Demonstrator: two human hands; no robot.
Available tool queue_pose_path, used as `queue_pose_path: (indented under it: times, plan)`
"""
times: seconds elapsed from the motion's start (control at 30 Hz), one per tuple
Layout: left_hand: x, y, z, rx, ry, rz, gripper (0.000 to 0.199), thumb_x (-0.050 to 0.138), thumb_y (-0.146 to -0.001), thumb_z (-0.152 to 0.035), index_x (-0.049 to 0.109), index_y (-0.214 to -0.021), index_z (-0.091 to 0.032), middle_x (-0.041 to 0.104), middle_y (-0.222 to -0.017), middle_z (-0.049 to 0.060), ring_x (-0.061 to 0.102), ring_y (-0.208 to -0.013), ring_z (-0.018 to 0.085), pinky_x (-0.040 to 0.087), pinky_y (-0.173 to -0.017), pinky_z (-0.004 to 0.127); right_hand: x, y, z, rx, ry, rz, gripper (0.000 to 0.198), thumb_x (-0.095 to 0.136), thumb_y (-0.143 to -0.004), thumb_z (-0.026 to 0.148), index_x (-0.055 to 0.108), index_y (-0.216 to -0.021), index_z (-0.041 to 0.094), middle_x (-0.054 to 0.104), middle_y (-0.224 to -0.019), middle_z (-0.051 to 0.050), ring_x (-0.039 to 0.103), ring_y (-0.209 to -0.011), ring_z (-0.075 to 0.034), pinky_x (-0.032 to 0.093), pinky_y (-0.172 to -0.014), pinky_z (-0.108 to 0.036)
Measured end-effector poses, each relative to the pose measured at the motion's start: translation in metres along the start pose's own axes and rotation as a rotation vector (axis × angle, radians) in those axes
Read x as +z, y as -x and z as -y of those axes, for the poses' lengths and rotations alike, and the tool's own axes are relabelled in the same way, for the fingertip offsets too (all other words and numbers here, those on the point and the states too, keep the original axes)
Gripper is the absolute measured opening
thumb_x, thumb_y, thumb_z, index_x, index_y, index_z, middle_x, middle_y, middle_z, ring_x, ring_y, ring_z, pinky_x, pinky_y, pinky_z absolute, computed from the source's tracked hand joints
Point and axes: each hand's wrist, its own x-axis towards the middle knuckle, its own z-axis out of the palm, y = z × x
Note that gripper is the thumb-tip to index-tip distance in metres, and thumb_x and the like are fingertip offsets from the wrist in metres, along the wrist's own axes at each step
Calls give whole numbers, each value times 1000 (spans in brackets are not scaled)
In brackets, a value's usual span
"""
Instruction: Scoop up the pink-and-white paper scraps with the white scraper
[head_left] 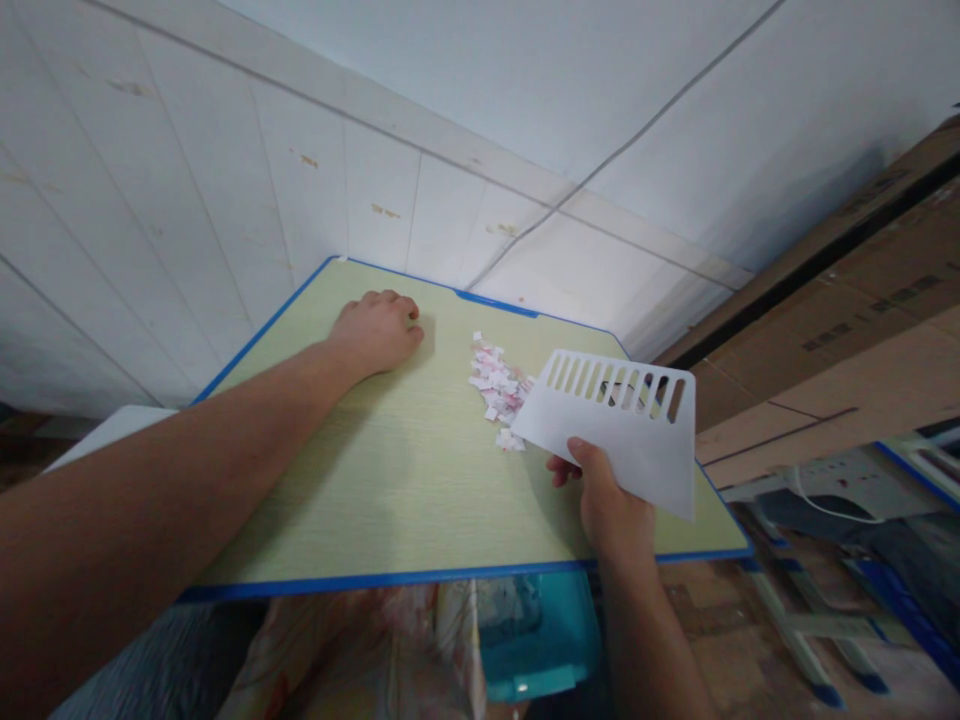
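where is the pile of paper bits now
In the head view, the pile of paper bits lies on the tabletop near mid-picture, right of the left hand and just left of the slotted white panel in the right hand.

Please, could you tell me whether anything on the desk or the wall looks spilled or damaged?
Yes. Small paper scraps lie in a loose, uneven heap on the desk, so they look spilled, though they may be there deliberately. Also, the white wall panels show several yellowish-brown patches, perhaps worn or stained.
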Motion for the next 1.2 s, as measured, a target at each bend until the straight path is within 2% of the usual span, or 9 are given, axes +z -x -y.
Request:
queue_pose_path:
  times: [0.13, 0.27, 0.43, 0.63, 0.9, 1.1, 1.2]
  plan:
    - [0, 0, 1, -1, 2, 1, 56, 58, -114, -39, 87, -159, -23, 79, -176, 19, 69, -167, 43, 56, -140, 58, 1, 2, 0, -1, 8, 24, 35, 79, -100, 43, 79, -68, 31, 84, -70, -4, 79, -71, -31, 63, -85, -46]
    - [0, 1, 0, 6, -8, 4, 57, 55, -114, -39, 86, -159, -21, 78, -174, 21, 69, -165, 44, 57, -139, 60, 0, 1, -1, -31, 14, 12, 37, 78, -104, 45, 82, -71, 30, 85, -72, -4, 80, -73, -30, 63, -87, -45]
    - [0, 1, 0, -11, -3, 3, 57, 56, -114, -41, 87, -158, -22, 79, -174, 19, 69, -166, 43, 56, -140, 57, 0, 2, -3, -1, 15, 48, 36, 79, -103, 43, 80, -70, 31, 85, -72, -4, 80, -72, -30, 63, -86, -44]
    - [0, 1, 0, 7, -5, 3, 59, 55, -113, -38, 86, -160, -20, 78, -176, 21, 69, -167, 46, 57, -140, 63, 1, 4, -5, 11, 0, 47, 34, 81, -102, 45, 82, -71, 30, 86, -74, -4, 80, -72, -30, 63, -87, -45]
    - [0, 1, 1, 12, 26, -13, 56, 57, -113, -38, 88, -157, -21, 79, -174, 22, 69, -166, 47, 56, -140, 65, -5, 9, -4, -8, 6, 192, 38, 82, -103, 49, 82, -69, 31, 85, -75, -3, 82, -79, -30, 64, -92, -44]
    - [-2, 1, -2, 2, -24, 16, 58, 54, -115, -38, 85, -160, -20, 78, -176, 22, 69, -166, 44, 56, -140, 59, -11, 3, -12, -68, -4, 242, 38, 84, -106, 49, 85, -73, 29, 87, -77, -4, 82, -77, -29, 65, -92, -43]
    - [-3, 2, -4, -5, -29, 15, 58, 54, -116, -38, 85, -161, -20, 78, -176, 21, 69, -166, 43, 56, -140, 58, -12, 0, -14, -84, 37, 315, 40, 82, -109, 51, 87, -77, 29, 88, -80, -5, 84, -81, -30, 67, -93, -43]
